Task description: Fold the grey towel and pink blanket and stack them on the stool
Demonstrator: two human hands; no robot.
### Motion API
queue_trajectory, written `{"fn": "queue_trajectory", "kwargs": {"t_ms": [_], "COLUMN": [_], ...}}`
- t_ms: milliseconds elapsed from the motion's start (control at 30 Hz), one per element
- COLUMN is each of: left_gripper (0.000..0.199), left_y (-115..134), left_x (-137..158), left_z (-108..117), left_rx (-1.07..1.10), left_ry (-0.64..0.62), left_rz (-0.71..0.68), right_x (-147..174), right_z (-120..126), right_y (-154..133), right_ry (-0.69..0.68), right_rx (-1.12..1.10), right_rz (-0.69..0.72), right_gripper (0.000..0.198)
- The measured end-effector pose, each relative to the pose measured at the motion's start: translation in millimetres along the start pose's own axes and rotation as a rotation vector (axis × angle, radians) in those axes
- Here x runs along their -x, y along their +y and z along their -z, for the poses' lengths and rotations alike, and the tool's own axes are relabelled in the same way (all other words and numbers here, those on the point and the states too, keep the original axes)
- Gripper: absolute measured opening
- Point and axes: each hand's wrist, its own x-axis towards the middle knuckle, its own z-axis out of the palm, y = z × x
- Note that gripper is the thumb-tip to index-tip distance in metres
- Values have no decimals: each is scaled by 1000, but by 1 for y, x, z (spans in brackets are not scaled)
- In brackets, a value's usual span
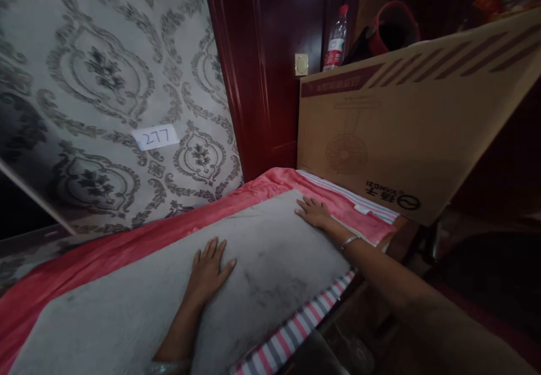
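Note:
A large grey mat (139,290) with dark smudges is spread over a pink-red blanket (105,256). My left hand (209,273) lies flat on the middle of the mat, its fingers spread and thumb out to the right. Near the mat's far right corner rests my right hand (313,212), fingers apart and palm down, with a bangle on the wrist. Neither hand holds anything. Striped cloth (291,335) in pink, white and grey shows below the mat's near edge.
Behind the right end stands a big cardboard box (406,121), carrying a red-capped bottle (337,39) and a dark red-rimmed round object (395,25). Patterned wallpaper (105,76) with a paper label "277" (155,137) borders the left, beside a dark red door panel (270,70).

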Motion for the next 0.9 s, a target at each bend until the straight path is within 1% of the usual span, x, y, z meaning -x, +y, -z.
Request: {"fn": "queue_trajectory", "kwargs": {"t_ms": [133, 233, 333, 400, 533, 667, 767, 900], "left_gripper": [67, 66, 66, 66, 65, 65, 65, 65], "left_y": [2, 3, 3, 2, 1, 1, 2, 2], "left_x": [-2, -2, -3, -4, -5, -5, -5, -4], "left_z": [1, 2, 2, 2, 2, 2, 3, 3], "left_rx": [-15, -35, -48, -54, -54, -45, -41, -35], "left_ry": [9, -7, -17, -20, -19, 0, -24, -20], "left_rz": [-5, -1, -2, 1, 7, -4, 5, 7], "right_x": [41, 66, 83, 91, 101, 105, 104, 95], "right_z": [-2, -6, -9, -9, -7, -5, -5, -1], "right_y": [30, 49, 56, 55, 51, 50, 52, 62], "right_ry": [36, 40, 53, 94, 218, 273, 279, 230], "right_rx": [-11, 7, 41, 47, 35, -13, -101, -195], "right_rz": [-48, -44, -59, -80, -110, -140, -158, -161], "right_gripper": [63, 63, 64, 63, 58, 50, 48, 47]}}
